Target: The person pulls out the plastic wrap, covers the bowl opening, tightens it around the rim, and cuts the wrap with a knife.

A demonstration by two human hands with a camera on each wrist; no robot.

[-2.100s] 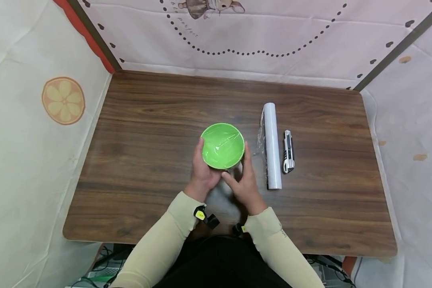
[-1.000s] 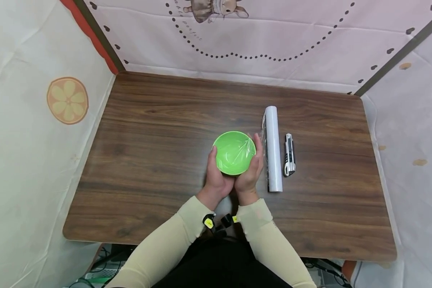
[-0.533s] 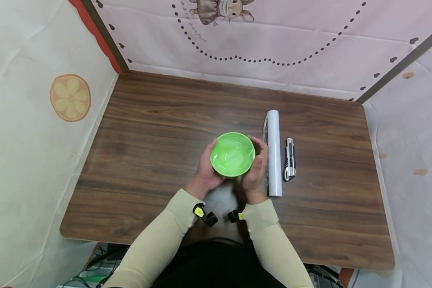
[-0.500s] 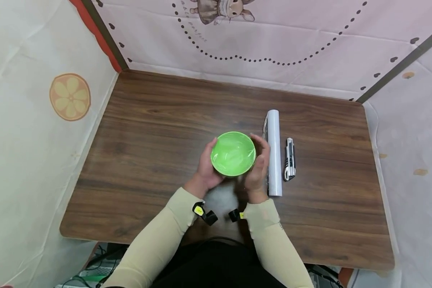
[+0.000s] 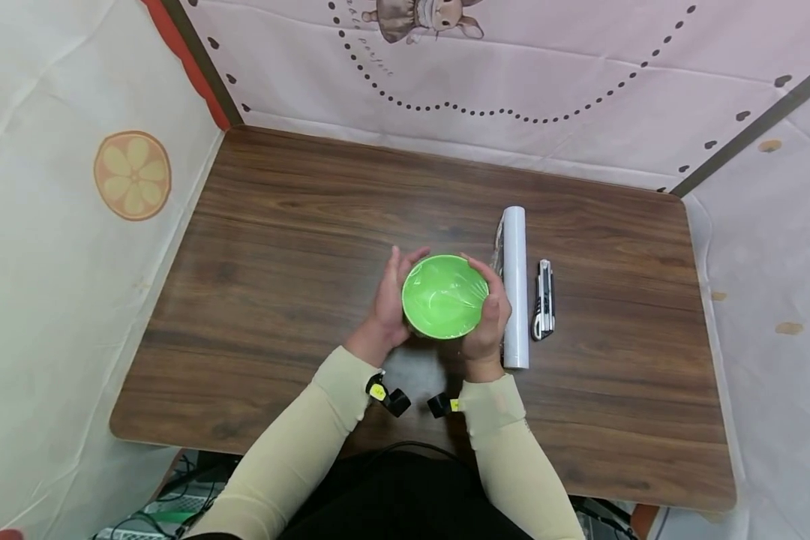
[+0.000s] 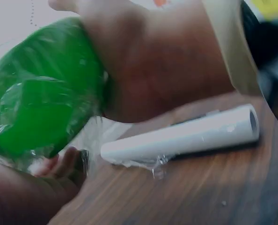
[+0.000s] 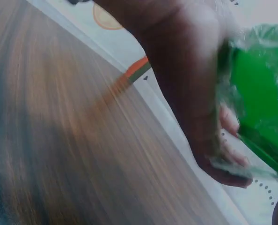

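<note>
A green bowl [image 5: 440, 304], its top covered with clear cling film [image 5: 471, 298], is held between both hands over the near middle of the table. My right hand [image 5: 489, 322] grips its right side, thumb at the near rim and fingers on the far side. My left hand [image 5: 386, 300] rests along the left side with fingers and thumb extended. In the left wrist view, wrinkled film also hangs down the side of the bowl [image 6: 31, 126]. The right wrist view has loose film [image 7: 235, 168] over the left fingertips, with the bowl [image 7: 260, 89] close by.
A roll of cling film [image 5: 515, 289] lies lengthwise just right of the right hand. Beyond it is a utility knife [image 5: 544, 300]. The wooden table [image 5: 297, 225] meets printed fabric walls at the back and sides.
The right hand has shifted from the near right to grip the bowl's right side. The left thumb has come off the rim and the left fingers extend. The bowl is a little further right.
</note>
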